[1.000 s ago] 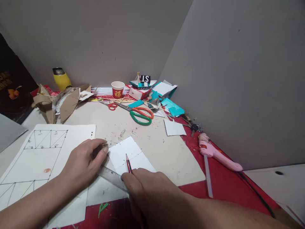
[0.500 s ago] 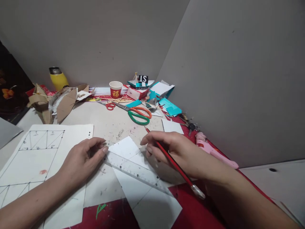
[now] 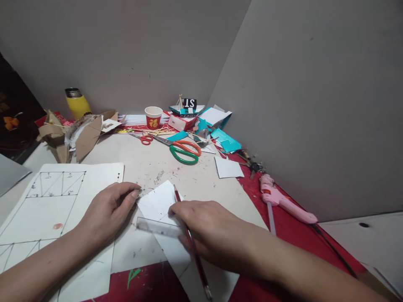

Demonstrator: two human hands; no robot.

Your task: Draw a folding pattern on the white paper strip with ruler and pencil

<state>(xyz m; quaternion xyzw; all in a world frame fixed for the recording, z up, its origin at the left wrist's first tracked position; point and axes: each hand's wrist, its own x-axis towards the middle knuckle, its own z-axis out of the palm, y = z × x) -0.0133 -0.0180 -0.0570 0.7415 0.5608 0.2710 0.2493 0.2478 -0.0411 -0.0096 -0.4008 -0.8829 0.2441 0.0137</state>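
Observation:
My right hand holds a red-and-black pencil, its point angled away from me. The same hand lies over a clear plastic ruler; whether its hidden fingers grip the ruler I cannot tell. Beneath both is a white card with thin pencil lines. My left hand rests on its side by the card's left corner, fingers loosely curled, thumb and forefinger slightly apart and nothing visible between them. Under the left forearm lies a paper sheet with a drawn frame of straight and diagonal lines.
Scissors with orange and green handles, small red scissors and a paper cup stand or lie farther back. A pink glue gun is at the right. Cardboard pieces and a yellow bottle are back left.
My right hand has moved left and down over the ruler, the pencil with it. The ruler has shifted down and left, away from my left thumb. My left hand has barely moved.

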